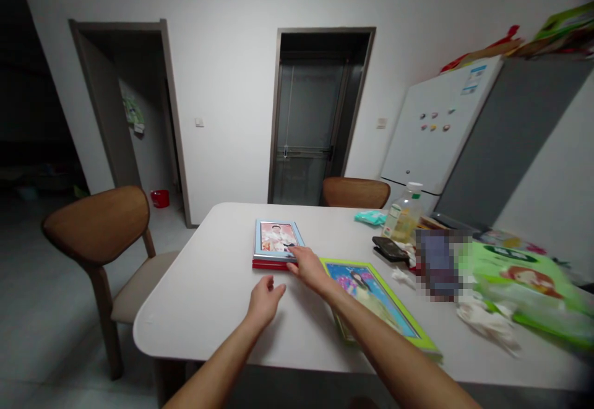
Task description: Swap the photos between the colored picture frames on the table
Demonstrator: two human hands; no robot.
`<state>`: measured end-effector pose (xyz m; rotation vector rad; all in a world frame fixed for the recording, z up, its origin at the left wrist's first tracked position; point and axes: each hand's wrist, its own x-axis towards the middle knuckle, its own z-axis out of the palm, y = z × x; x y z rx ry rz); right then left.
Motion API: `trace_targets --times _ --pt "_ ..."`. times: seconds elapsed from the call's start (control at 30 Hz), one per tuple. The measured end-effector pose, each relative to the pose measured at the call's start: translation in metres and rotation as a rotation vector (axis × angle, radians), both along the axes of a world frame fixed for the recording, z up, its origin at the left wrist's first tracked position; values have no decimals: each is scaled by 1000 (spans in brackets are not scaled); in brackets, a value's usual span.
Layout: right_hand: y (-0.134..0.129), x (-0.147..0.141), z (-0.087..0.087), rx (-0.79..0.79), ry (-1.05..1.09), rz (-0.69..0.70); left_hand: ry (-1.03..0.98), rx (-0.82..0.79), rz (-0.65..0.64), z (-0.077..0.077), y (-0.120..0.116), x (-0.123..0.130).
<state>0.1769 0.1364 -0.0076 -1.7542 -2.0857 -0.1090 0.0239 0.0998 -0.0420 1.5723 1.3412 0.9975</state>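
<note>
Pale-blue rectangular picture frame [258,239] with pinkish photo [277,236] tops red stack [269,265]; right fingers [299,252] touch its four-o'clock corner, grip unclear; left fingers [266,281] parted.

light-blue photo frame [277,237], face up, red frame edge [268,265] beneath, lime-green frame [377,294] flat to the right

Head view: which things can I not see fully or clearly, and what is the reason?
All in the head view:
Green-framed picture: partly hidden behind the right forearm.
Red item: its top face is covered by the blue-framed picture.
Pixelated item beside the green package: blurred by mosaic.
Fridge magnets: designs too small.
</note>
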Motion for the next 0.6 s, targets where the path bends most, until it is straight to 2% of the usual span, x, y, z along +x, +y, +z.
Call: trace_targets --times 0.07,0.17,0.27,0.37,0.5,0.6 --pt "9 -21 2 9 -18 41 -102 -45 43 -2 8 -9" --pt "9 -35 3 16 -39 75 -282 -119 78 -3 12 -16" --pt "-9 -40 2 25 -51 139 -477 -173 71 -2 7 -15" --pt "-38 -44 2 53 45 233 -667 -139 45 2 -3 -9" --pt "-70 -45 11 16 376 361 -813 -11 77 15 -25 -3" --pt "-84 -40 27 -72 847 319 -720 132 81 28 -48 -5"
